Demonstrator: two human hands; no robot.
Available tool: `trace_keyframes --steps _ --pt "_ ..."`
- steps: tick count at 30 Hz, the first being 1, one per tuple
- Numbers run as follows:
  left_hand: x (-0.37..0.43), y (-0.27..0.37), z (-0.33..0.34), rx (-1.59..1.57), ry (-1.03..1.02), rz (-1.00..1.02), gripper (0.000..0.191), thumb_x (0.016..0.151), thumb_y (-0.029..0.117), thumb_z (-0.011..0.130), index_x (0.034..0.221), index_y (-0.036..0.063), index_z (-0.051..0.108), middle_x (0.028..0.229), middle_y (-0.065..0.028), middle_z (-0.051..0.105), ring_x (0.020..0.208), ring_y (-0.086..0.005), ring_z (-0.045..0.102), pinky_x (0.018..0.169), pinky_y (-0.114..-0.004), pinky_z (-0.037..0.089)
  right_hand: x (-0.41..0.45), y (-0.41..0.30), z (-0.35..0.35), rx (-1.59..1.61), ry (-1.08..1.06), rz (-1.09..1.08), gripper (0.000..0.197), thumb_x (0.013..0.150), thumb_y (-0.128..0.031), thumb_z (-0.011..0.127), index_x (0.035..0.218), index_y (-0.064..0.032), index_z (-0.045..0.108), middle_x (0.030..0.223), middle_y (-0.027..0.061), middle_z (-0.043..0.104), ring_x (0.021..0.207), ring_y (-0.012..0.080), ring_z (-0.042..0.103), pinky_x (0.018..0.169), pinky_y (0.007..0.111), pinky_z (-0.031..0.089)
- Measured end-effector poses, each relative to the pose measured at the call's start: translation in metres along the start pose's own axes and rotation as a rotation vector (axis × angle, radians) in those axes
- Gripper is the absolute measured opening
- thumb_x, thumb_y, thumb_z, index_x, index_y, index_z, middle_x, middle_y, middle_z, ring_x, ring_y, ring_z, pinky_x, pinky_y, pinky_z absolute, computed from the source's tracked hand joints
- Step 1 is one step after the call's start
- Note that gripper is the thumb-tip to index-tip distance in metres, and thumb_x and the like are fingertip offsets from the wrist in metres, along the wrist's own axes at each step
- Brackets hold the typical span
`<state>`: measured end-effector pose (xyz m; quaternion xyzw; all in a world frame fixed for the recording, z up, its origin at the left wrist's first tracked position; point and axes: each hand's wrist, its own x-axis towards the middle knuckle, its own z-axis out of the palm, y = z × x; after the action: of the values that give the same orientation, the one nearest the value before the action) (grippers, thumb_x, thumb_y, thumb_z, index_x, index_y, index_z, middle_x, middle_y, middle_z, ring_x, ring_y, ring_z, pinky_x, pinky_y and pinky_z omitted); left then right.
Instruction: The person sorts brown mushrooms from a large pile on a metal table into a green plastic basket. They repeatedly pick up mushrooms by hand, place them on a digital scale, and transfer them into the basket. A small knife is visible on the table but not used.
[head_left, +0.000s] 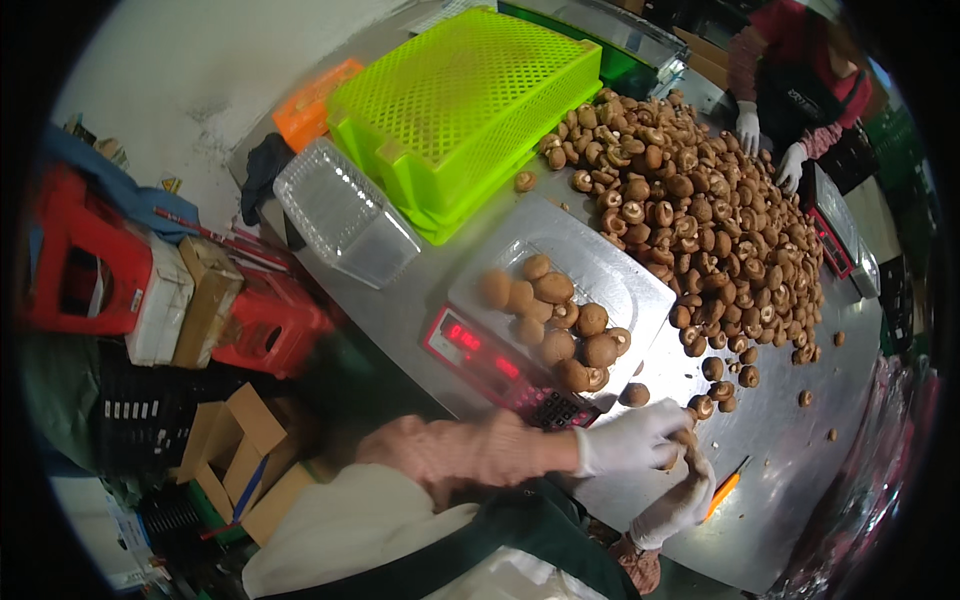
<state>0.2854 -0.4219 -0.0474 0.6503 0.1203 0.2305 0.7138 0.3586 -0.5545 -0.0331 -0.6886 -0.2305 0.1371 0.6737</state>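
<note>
My left hand, in a white glove, reaches in from the left with its fingers closed around a brown mushroom, which is mostly hidden. My right hand, also gloved, meets it from below, fingertips at the same mushroom; its own grip is unclear. An orange-handled knife lies on the metal table beside my right hand. Just beyond my left hand is a digital scale with a lit red display. On it sits a clear plastic tray with several shiitake mushrooms.
A large mushroom heap covers the far table. Left of it are an upturned lime-green crate and clear plastic trays. Across the table, a gloved person works by a second scale. Red stools and an open cardboard box stand left.
</note>
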Motion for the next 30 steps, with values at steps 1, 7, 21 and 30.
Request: trace_keyframes --steps 1,7,21,30 --pt "-0.005 0.034 -0.032 0.201 0.038 -0.227 0.030 0.094 0.019 0.065 0.119 0.0049 0.060 0.112 -0.0159 0.065 0.095 -0.0224 0.069 0.081 -0.030 0.052 0.001 0.002 0.006 0.007 -0.067 -0.081 0.032 0.102 -0.014 0.037 0.107 0.0065 0.061 0.109 0.0153 0.063 0.102 0.0234 0.060 0.098 0.035 0.045" --pt "-0.036 0.064 -0.189 0.357 0.563 -0.121 0.027 0.097 0.010 0.054 0.122 0.0005 0.062 0.115 -0.0097 0.069 0.105 -0.0146 0.064 0.092 -0.028 0.050 0.001 0.018 0.069 -0.154 -0.192 -0.030 0.026 0.096 -0.003 0.043 0.114 0.0038 0.061 0.112 0.0118 0.064 0.108 0.0219 0.059 0.098 0.033 0.044" --pt "-0.033 0.003 -0.261 0.754 0.572 -0.025 0.020 0.087 0.011 0.060 0.104 0.0045 0.070 0.102 -0.0145 0.066 0.098 -0.0308 0.063 0.088 -0.038 0.049 0.003 0.042 0.137 -0.642 -0.370 -0.369 0.055 0.091 -0.017 0.052 0.142 0.0021 0.040 0.148 0.0239 0.036 0.141 0.0474 0.026 0.116 0.054 0.020" --pt "-0.052 0.024 -0.281 0.551 0.539 -0.295 0.025 0.091 0.014 0.060 0.111 0.0007 0.069 0.098 -0.0150 0.072 0.086 -0.0223 0.068 0.079 -0.032 0.053 0.009 0.030 0.112 -0.370 -0.110 0.018 0.032 0.098 -0.007 0.052 0.128 0.0032 0.054 0.106 0.0119 0.066 0.094 0.0168 0.062 0.084 0.028 0.049"
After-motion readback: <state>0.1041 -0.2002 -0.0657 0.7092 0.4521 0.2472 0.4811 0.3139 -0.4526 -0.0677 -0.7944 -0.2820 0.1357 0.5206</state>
